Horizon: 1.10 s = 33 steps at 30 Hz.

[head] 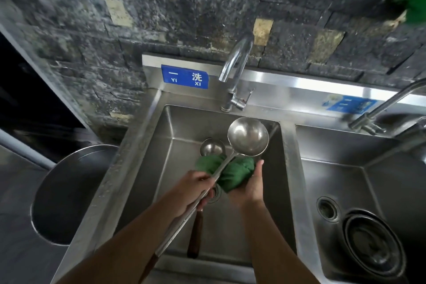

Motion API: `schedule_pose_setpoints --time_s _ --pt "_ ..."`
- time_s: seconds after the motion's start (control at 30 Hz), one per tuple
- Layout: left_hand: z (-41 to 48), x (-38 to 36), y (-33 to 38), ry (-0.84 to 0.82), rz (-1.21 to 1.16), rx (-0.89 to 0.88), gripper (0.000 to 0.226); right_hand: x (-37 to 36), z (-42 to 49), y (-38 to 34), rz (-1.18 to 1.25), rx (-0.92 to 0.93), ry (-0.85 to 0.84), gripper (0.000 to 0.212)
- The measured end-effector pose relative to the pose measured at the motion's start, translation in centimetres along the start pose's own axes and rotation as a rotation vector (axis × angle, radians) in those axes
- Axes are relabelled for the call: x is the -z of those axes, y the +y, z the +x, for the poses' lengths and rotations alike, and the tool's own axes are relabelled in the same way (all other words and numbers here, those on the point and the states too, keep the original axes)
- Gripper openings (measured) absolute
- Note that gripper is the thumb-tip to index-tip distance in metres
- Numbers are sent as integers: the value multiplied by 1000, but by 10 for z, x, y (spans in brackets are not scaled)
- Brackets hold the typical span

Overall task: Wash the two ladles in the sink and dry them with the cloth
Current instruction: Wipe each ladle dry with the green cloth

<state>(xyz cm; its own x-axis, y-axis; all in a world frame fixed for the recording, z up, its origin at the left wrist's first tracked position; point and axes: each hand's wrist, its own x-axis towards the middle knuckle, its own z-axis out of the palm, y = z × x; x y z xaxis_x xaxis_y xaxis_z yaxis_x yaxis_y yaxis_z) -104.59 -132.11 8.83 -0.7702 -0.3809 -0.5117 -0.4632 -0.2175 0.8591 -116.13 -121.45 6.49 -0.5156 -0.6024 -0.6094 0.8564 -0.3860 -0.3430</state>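
My left hand (196, 185) grips the big ladle (248, 136) by its shaft over the sink (159, 150), my right hand (251, 183) clutches the green cloth (232, 174) beneath it, so I reckon drying is under way, with the small ladle (212, 147) on the basin floor yet to do.

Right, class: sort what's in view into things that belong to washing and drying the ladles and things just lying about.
Job in hand: large ladle, small ladle, green cloth, left sink, tap, left hand, right hand.
Lying about: stacked bowls, round metal basin, blue sign, second tap.
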Motion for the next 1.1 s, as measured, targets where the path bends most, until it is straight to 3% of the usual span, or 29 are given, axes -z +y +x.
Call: schedule_pose_setpoints --time_s 0.17,0.4,0.6,0.83,1.1 --pt "-10 14 7 -81 33 -17 24 -26 18 -1 20 72 101 48" --pt "-5 23 14 0 52 -19 29 -44 32 7 -195 231 -20 34" --pt "-1 15 21 -17 94 -20 27 -51 34 -3 -435 361 99 13" --pt "3 -7 17 -3 137 -11 31 -39 42 -11 -798 495 293 16" --pt "-2 0 4 -141 268 2 28 -31 62 -42 -754 559 459 10"
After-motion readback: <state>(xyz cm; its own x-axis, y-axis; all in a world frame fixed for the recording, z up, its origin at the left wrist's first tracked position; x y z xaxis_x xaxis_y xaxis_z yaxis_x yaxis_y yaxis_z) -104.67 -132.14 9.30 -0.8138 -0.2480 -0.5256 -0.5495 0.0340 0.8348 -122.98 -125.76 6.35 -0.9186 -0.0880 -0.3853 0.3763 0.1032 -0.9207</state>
